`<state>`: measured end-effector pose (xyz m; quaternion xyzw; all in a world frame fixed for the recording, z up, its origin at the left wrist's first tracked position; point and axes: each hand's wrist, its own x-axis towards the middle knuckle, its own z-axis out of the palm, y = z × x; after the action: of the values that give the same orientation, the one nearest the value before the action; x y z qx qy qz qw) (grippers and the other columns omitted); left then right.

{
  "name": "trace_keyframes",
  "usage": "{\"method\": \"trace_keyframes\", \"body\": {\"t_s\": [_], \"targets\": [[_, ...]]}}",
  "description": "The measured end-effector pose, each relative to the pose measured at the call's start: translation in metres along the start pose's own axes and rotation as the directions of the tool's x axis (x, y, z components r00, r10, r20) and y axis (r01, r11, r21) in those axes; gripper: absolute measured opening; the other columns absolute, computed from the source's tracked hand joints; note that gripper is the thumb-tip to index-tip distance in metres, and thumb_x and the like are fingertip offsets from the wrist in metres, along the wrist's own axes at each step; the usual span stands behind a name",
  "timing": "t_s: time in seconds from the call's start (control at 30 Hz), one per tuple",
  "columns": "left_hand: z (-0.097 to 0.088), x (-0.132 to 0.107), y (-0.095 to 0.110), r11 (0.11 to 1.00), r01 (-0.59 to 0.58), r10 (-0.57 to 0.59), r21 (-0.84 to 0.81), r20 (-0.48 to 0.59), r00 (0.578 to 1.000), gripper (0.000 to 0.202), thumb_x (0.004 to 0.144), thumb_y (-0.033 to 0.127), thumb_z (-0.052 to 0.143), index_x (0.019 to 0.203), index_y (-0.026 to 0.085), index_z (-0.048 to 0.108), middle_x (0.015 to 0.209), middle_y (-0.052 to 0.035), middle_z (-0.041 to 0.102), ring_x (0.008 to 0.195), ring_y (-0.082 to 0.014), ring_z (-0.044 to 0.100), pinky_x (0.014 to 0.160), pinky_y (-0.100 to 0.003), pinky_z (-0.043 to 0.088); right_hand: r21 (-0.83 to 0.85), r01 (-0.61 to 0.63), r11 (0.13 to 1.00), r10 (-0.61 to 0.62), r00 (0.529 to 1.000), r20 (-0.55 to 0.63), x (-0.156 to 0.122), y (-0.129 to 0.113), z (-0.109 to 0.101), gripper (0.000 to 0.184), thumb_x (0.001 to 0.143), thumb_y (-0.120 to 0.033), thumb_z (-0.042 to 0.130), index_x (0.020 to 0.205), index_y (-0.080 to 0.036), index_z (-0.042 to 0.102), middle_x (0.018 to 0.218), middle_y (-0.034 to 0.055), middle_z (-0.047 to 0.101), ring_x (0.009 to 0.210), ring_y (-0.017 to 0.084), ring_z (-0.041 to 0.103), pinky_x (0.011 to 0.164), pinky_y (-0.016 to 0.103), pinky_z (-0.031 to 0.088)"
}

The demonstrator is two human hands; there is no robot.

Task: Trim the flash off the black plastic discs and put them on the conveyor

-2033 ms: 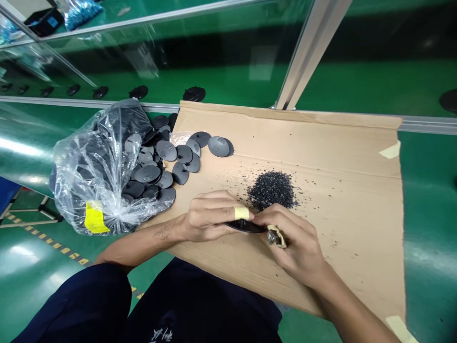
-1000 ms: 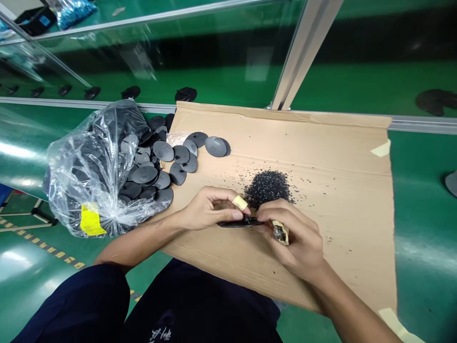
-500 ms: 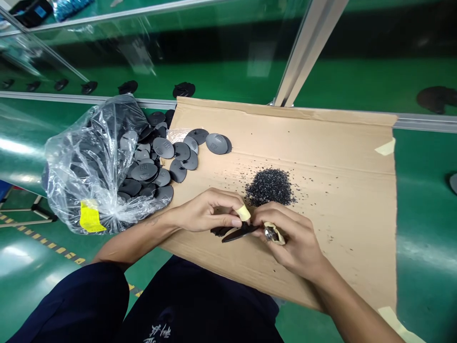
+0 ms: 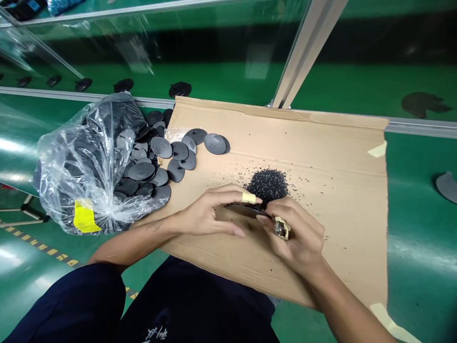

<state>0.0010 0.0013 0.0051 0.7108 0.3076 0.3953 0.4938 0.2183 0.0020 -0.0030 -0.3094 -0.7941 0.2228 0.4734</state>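
My right hand (image 4: 298,233) is closed, its thumb and fingers pinching the right end of a black oval disc (image 4: 248,209) seen nearly edge-on. The same hand grips a tool (image 4: 281,227) with a shiny metal end wrapped in pale tape; the rest is hidden in the palm, so its kind is unclear. My left hand (image 4: 203,214) is open at the disc's left side. Its taped index finger lies along the disc, and the thumb is stretched out apart from it. Just beyond both hands lies a heap of small black plastic bits (image 4: 267,183).
Cardboard (image 4: 321,143) covers the bench, taped at its right edge, with loose bits scattered on it. On the left, a clear plastic bag (image 4: 78,162) with a yellow label holds black discs; several more discs (image 4: 161,147) spill from it. A glass panel with a metal post (image 4: 303,52) stands behind.
My left thumb and fingers have come apart from their pinch at the disc. The disc has turned in my right hand and moved up slightly, closer to the heap.
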Motion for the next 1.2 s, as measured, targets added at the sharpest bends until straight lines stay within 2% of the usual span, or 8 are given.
{"method": "trace_keyframes", "body": {"t_s": [0.07,0.13,0.27,0.37,0.5,0.67,0.93,1.2], "targets": [[0.003,-0.002,0.0,0.999,0.024,-0.023,0.044,-0.023,0.999,0.042,0.088,0.032,0.074,0.127,0.021,0.067,0.116,-0.0106,0.073,0.109,-0.0209,0.069,0.097,-0.034,0.056,0.012,-0.013,1.0,0.013,1.0,0.009,0.0,-0.003,0.0,0.019,0.086,-0.006,0.065,0.094,-0.021,0.057,0.081,0.0042,0.064,0.069,0.017,0.06,0.06,0.03,0.049],[0.005,-0.003,0.0,0.996,0.058,-0.053,0.062,-0.077,0.996,0.034,0.09,0.024,0.07,0.124,0.02,0.068,0.112,-0.0088,0.075,0.102,-0.0183,0.072,0.09,-0.029,0.059,0.04,-0.022,0.999,0.021,0.999,0.027,0.001,-0.003,-0.001,0.019,0.086,-0.007,0.066,0.095,-0.021,0.057,0.082,0.0044,0.064,0.07,0.016,0.061,0.06,0.03,0.049],[0.0,-0.002,0.003,0.987,0.039,-0.01,0.155,-0.18,0.984,0.024,0.088,0.021,0.073,0.111,0.016,0.073,0.102,-0.0078,0.077,0.093,-0.0159,0.073,0.085,-0.025,0.058,-0.001,-0.087,0.996,0.087,0.996,0.022,0.004,0.003,-0.006,0.016,0.088,-0.012,0.066,0.099,-0.021,0.06,0.085,0.0045,0.065,0.074,0.017,0.062,0.062,0.03,0.049],[-0.005,0.001,0.004,0.981,-0.032,0.064,0.191,-0.16,0.985,0.021,0.088,0.019,0.073,0.108,0.014,0.074,0.1,-0.0095,0.076,0.094,-0.0158,0.071,0.086,-0.026,0.057,-0.161,-0.131,0.978,0.139,0.989,0.044,0.003,0.009,-0.009,0.014,0.09,-0.014,0.063,0.102,-0.021,0.062,0.089,0.0065,0.068,0.076,0.019,0.063,0.066,0.032,0.049],[-0.007,0.001,0.004,0.975,-0.084,0.111,0.205,-0.12,0.987,0.021,0.09,0.021,0.071,0.109,0.014,0.073,0.099,-0.0104,0.075,0.094,-0.0165,0.069,0.083,-0.027,0.057,-0.339,-0.046,0.94,0.109,0.98,0.169,0.0,0.01,-0.009,0.016,0.091,-0.015,0.058,0.106,-0.018,0.064,0.089,0.0082,0.07,0.078,0.021,0.063,0.067,0.034,0.047],[-0.005,0.0,0.004,0.972,-0.091,0.112,0.215,-0.088,0.99,0.025,0.093,0.022,0.067,0.116,0.016,0.072,0.101,-0.0111,0.074,0.095,-0.0176,0.069,0.084,-0.031,0.059,-0.355,-0.011,0.935,0.08,0.98,0.182,0.0,0.007,-0.008,0.015,0.093,-0.016,0.056,0.104,-0.018,0.065,0.086,0.0067,0.07,0.074,0.019,0.062,0.066,0.032,0.045],[-0.004,0.0,0.002,0.979,-0.102,0.116,0.177,-0.072,0.991,0.026,0.092,0.018,0.067,0.117,0.017,0.072,0.1,-0.0107,0.073,0.093,-0.0164,0.069,0.083,-0.03,0.059,-0.38,0.02,0.925,0.055,0.981,0.185,0.0,0.008,-0.009,0.013,0.094,-0.015,0.055,0.098,-0.018,0.067,0.072,0.003,0.067,0.06,0.014,0.056,0.061,0.029,0.043],[0.001,-0.001,0.002,0.985,-0.094,0.106,0.144,-0.08,0.991,0.026,0.091,0.015,0.068,0.116,0.016,0.073,0.101,-0.0105,0.073,0.094,-0.0157,0.069,0.084,-0.029,0.06,-0.557,0.108,0.824,-0.019,0.986,0.164,0.0,0.006,-0.01,0.017,0.091,-0.009,0.053,0.094,-0.016,0.068,0.065,0.001,0.067,0.058,0.013,0.055,0.057,0.027,0.041]]}}
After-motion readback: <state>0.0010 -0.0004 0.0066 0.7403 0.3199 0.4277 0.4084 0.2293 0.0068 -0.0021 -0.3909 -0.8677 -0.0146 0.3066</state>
